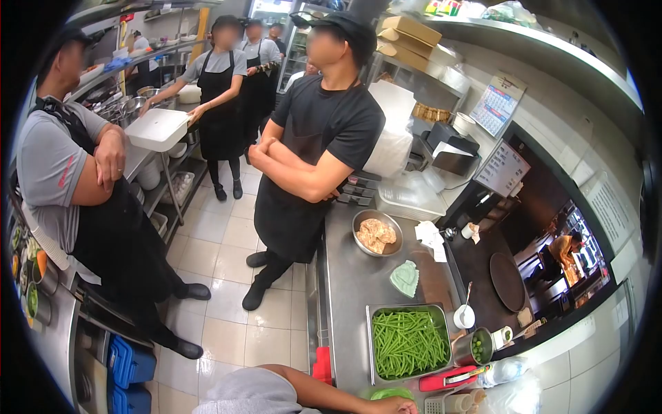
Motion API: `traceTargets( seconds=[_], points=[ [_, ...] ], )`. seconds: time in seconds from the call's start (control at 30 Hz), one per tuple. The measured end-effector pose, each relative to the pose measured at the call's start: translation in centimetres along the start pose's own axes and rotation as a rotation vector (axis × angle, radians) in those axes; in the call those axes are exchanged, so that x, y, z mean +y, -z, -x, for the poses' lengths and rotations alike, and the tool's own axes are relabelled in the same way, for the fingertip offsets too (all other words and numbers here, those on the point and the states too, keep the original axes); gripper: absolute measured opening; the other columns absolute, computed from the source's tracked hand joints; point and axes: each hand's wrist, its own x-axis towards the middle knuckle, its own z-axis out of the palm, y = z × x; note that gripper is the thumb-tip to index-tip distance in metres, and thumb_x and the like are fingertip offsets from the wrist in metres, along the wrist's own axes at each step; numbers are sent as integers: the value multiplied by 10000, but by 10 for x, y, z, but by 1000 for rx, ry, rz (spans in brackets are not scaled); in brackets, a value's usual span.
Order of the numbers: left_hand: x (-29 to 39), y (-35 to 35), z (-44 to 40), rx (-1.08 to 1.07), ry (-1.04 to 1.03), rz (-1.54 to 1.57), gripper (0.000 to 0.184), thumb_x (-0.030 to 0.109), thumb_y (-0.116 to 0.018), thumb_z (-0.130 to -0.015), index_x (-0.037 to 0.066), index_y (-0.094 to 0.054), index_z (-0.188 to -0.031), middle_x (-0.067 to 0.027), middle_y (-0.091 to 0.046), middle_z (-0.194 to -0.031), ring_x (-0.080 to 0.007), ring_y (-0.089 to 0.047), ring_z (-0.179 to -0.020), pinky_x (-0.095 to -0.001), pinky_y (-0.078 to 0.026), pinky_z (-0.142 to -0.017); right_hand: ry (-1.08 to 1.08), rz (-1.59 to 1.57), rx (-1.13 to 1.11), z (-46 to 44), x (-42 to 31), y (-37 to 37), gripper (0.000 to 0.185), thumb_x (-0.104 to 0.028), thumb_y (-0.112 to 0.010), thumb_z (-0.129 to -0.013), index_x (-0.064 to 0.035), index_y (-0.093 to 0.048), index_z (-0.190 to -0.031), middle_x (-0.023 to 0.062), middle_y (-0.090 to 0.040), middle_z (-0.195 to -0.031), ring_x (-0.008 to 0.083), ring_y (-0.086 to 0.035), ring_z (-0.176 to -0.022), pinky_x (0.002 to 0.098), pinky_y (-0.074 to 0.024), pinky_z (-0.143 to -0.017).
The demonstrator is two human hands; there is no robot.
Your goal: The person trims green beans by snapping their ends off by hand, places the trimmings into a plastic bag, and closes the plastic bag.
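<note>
My left forearm, below a grey sleeve, reaches right along the bottom edge to the steel counter. Only part of my left hand shows, and its fingers are cut off by the frame. It lies over or beside a bright green object, mostly hidden. Just beyond it is a steel tray of green beans. A red-handled utensil, whose kind I cannot tell, lies to the right of the hand. My right hand is out of view.
A bowl of raw-looking meat and a folded green cloth are farther along the counter. A person with crossed arms stands beside it. Another stands at left; a third holds a white container.
</note>
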Motion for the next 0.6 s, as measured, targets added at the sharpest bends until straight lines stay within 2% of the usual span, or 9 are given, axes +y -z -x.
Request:
traceTargets(
  seconds=[0.1, 0.3, 0.33, 0.4, 0.47, 0.5, 0.53, 0.57, 0.6],
  points=[
    [4, -1, 1, 25, -26, -93, 291, 4, -448, -839, 47, -619, -1070, -57, -704, -836, -151, -662, -630, -313, -539, -572, -11, -65, -114, -6, 3, 16, 423, -269, -458, -986, -60, -508, -1350, 48, -624, -1212, 154, -575, -743, 288, -493, -711],
    [-14, 0, -2, -1, -71, -123, 167, 77, -508, -907, 51, -628, -1021, -73, -696, -820, -166, -668, -664, -345, -538, -610, -25, -81, -126, -8, 1, 19, 412, -277, -443, -992, -64, -505, -1339, 39, -619, -1214, 174, -623, -812, 300, -510, -724],
    [-15, 1, -4, -15, -62, -122, 167, 77, -508, -907, 51, -628, -1021, -73, -696, -820, -166, -668, -664, -345, -538, -610, -21, -91, -114, -6, 0, 8, 412, -277, -443, -992, -64, -505, -1339, 39, -619, -1214, 174, -623, -812, 300, -510, -724],
    [-16, -1, -6, -14, -174, -144, 199, 82, -495, -966, 27, -591, -1132, -58, -631, -889, -143, -630, -740, -307, -518, -634, -10, -131, 86, 4, -4, -15, 326, -247, -475, -975, -78, -604, -1222, 53, -671, -1074, 197, -650, -816, 326, -522, -714],
    [7, 3, 10, 6, -212, -95, 239, 30, -516, -919, 22, -577, -1150, -106, -648, -947, -211, -646, -875, -366, -539, -737, 96, -100, 131, -11, 4, -7, 380, -369, -490, -974, -39, -589, -1133, 95, -657, -1049, 226, -622, -916, 389, -503, -819],
    [-13, 5, 6, 8, -398, -179, 325, -6, -538, -891, 27, -561, -1214, -98, -648, -979, -219, -637, -888, -379, -541, -780, 100, 5, 35, -5, -1, -13, 507, -496, -399, -1001, -79, -519, -1265, 76, -616, -1166, 255, -581, -1039, 449, -467, -918],
    [-8, 3, 12, -40, -267, 32, 387, -40, -525, -904, 43, -540, -1282, -73, -648, -1029, -196, -629, -888, -347, -541, -783, 1, -51, 41, -8, -6, -5, 556, -546, -372, -1013, -72, -554, -1240, 77, -631, -1099, 240, -593, -986, 430, -483, -888],
    [2, 7, 15, -101, -67, 202, 357, -58, -510, -943, 65, -549, -1276, -15, -605, -1109, -139, -586, -1007, -301, -536, -782, 7, -100, -94, -9, -7, 6, 657, -562, -310, -1026, -10, -485, -1336, 91, -625, -1133, 218, -574, -1004, 394, -469, -855],
    [-11, 4, 11, -49, 4, 396, 291, -53, -491, -966, 59, -550, -1228, -29, -625, -1065, -120, -606, -903, -274, -527, -720, 30, -38, -87, -4, -14, -6, 667, -574, -293, -1027, -9, -510, -1309, 85, -636, -1099, 211, -590, -990, 381, -479, -829]
  ],
)
